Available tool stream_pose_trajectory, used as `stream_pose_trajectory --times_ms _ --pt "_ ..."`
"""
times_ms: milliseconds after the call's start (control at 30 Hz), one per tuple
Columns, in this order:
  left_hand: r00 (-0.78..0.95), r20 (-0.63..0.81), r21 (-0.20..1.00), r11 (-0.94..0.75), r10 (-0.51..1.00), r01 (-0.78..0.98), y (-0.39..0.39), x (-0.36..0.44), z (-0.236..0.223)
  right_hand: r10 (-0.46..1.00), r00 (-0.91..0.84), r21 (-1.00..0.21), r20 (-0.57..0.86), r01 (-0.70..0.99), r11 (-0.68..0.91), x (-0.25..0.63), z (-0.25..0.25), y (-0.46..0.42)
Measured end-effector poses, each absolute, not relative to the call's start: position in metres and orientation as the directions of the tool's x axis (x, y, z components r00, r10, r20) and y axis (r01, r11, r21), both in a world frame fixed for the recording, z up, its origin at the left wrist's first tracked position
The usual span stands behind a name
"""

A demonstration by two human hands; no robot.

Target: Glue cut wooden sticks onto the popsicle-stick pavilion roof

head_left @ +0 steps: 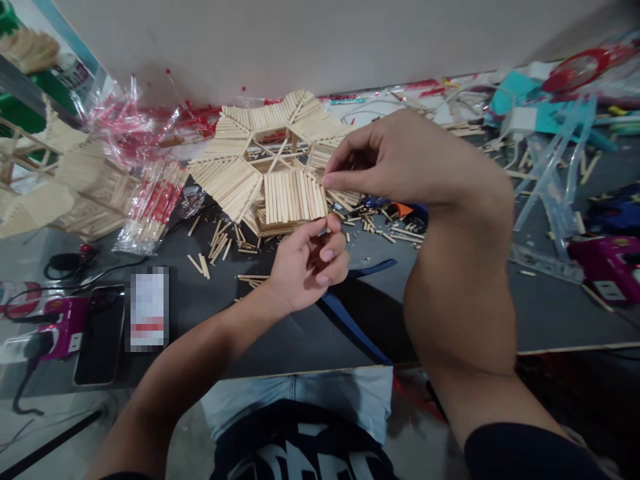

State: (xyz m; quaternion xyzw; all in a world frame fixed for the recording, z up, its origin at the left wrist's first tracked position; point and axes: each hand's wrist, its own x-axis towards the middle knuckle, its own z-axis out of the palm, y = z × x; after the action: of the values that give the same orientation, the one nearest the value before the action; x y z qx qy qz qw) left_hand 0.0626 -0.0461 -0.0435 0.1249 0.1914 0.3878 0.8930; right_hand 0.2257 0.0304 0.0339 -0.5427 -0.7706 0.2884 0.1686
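Observation:
A model built of thin wooden sticks (295,197) stands on the dark table, with slatted panels slanting around an open, braced middle. At the upper right corner of its front panel, my right hand (385,160) pinches thumb and forefinger on the end of a wooden stick along the panel's edge. My left hand (313,263) is palm up at the panel's lower right corner. Its fingers are curled, with thumb and forefinger close together by the stick's lower end; what lies between them is hard to make out.
Loose stick pieces (217,243) litter the table (200,313). Left are a second stick model (75,173), a bag of red-marked sticks (150,207), two phones (100,337) and a purple power strip (67,327). Blue tweezers (350,323) lie in front; clear plastic strips (547,193) lie right.

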Motion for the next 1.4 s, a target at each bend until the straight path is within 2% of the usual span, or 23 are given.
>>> stream_pose_trajectory --times_ms 200,300,433,533,600,633,700,767,900,967,1067,1400 --pt "0.697 -0.167 0.527 0.661 0.697 -0.535 -0.046 0.066 -0.059 0.878 -0.477 -0.579 -0.044 0.728 0.367 0.251 0.038 0.030" --pt "0.744 -0.073 0.621 0.614 0.665 -0.488 -0.048 0.068 -0.065 0.865 -0.499 -0.571 0.056 0.695 0.438 0.272 0.041 0.022" --pt "0.819 -0.010 0.777 0.520 0.574 -0.355 -0.057 0.064 -0.064 0.831 -0.520 -0.490 0.197 0.682 0.543 0.299 0.048 0.001" --pt "0.823 -0.040 0.925 0.333 0.567 -0.184 -0.064 0.051 -0.059 0.789 -0.577 -0.449 0.211 0.660 0.602 0.310 0.051 -0.015" --pt "0.804 -0.030 0.998 0.068 0.593 -0.014 -0.066 0.037 -0.055 0.750 -0.638 -0.455 0.173 0.624 0.636 0.308 0.049 -0.022" --pt "0.806 0.001 0.986 -0.135 0.593 0.098 -0.066 0.029 -0.053 0.722 -0.680 -0.475 0.131 0.596 0.648 0.305 0.046 -0.025" --pt "0.797 0.005 0.836 -0.440 0.604 0.328 -0.064 0.011 -0.051 0.661 -0.750 -0.543 0.029 0.543 0.641 0.294 0.035 -0.031" --pt "0.760 0.000 0.691 -0.550 0.650 0.470 -0.062 -0.004 -0.051 0.625 -0.779 -0.616 -0.057 0.520 0.592 0.278 0.015 -0.036" --pt "0.681 0.002 0.510 -0.587 0.732 0.629 -0.060 -0.020 -0.060 0.706 -0.708 -0.712 -0.038 0.515 0.478 0.238 -0.036 -0.045" --pt "0.668 -0.009 0.433 -0.599 0.745 0.674 -0.060 -0.022 -0.067 0.703 -0.711 -0.749 -0.024 0.478 0.458 0.218 -0.057 -0.048" --pt "0.650 -0.034 0.351 -0.600 0.759 0.719 -0.058 -0.021 -0.073 0.743 -0.665 -0.750 0.078 0.452 0.484 0.197 -0.078 -0.048" --pt "0.576 -0.059 0.337 -0.527 0.815 0.780 -0.057 -0.020 -0.071 0.821 -0.509 -0.672 0.260 0.515 0.532 0.181 -0.098 -0.051"
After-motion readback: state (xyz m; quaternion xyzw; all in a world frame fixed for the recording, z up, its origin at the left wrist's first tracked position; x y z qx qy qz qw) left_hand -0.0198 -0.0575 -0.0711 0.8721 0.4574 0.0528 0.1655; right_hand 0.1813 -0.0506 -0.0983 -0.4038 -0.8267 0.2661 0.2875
